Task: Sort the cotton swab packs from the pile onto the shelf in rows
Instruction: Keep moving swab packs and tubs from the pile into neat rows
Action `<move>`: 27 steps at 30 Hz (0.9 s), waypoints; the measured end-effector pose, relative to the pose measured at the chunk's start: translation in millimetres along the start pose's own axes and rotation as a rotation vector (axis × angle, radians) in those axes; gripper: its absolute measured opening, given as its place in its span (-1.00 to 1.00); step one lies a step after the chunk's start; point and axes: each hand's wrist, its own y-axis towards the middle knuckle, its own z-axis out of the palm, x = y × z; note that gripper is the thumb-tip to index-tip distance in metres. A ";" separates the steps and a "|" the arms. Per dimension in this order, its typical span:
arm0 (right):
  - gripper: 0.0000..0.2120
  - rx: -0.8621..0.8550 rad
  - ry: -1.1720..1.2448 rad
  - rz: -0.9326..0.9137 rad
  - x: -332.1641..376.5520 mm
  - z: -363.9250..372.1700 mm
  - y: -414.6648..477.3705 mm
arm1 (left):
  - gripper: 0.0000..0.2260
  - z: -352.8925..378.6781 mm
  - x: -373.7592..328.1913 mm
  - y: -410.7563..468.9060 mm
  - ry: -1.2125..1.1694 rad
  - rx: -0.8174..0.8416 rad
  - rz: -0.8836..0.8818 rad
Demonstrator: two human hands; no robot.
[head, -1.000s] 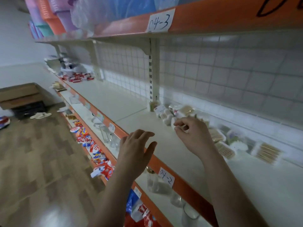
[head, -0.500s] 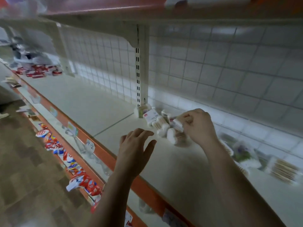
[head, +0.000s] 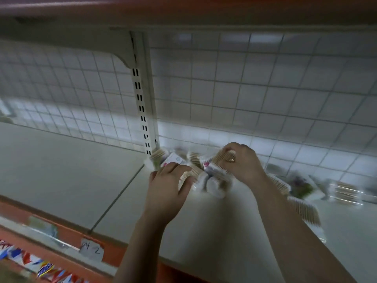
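White store shelf (head: 61,180) w/ an orange front edge (head: 67,231) and a wire grid back panel (head: 244,88) behind it. A slotted upright (head: 142,111) rises at the shelf's back; all places below are given from that upright. Whole view is motion-blurred, so fine detail is rough.

Pile of cotton swab packs (head: 212,184) sits on the shelf at the upright's foot & just to its right, packs jumbled and overlapping at diff. angles.

Right hand (head: 242,162), right of the upright's foot, has its fingers curled over a wooden-stick pack (head: 219,163) and grips it at the top of the pile. That pack is tilted; can't tell if it touches the packs beneath. Ring (head: 231,159) shows on one finger.

Left hand (head: 165,188), just right of the upright's foot & nearer the camera, bends its fingers round a second pack (head: 188,174) at the pile's near-left side, low against the pile.

Farther right of the upright, more swab packs (head: 304,209) lie flat on the shelf, partly hidden by the right forearm.

Well forward & left of the upright, a paper label (head: 90,250) on the orange edge reads approx. "04-2". Lower yet, colourful snack packets (head: 44,268). An overhead shelf (head: 183,9) spans above the upright's top.
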 end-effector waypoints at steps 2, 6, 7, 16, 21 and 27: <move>-0.65 -0.030 0.034 0.021 3.8 -0.9 -3.2 | -0.79 1.5 5.4 6.2 -0.056 0.003 0.045; -0.58 -0.097 0.078 0.029 11.0 1.9 -18.1 | -0.78 7.3 10.7 18.6 -0.150 0.039 0.112; -0.56 -0.127 0.097 0.031 11.5 2.9 -21.5 | -0.78 9.3 11.0 21.6 -0.161 0.056 0.120; -0.51 -0.221 0.264 0.186 8.6 -18.4 -49.7 | -0.75 21.9 10.7 52.6 -0.221 0.071 0.188; -0.64 -0.140 0.139 0.165 -1.1 -21.7 -59.7 | -0.69 37.5 3.3 75.7 -0.137 0.155 0.203; -0.76 -0.146 0.150 0.167 -18.5 -21.8 -71.8 | -0.67 55.6 -6.1 89.5 -0.056 0.260 0.144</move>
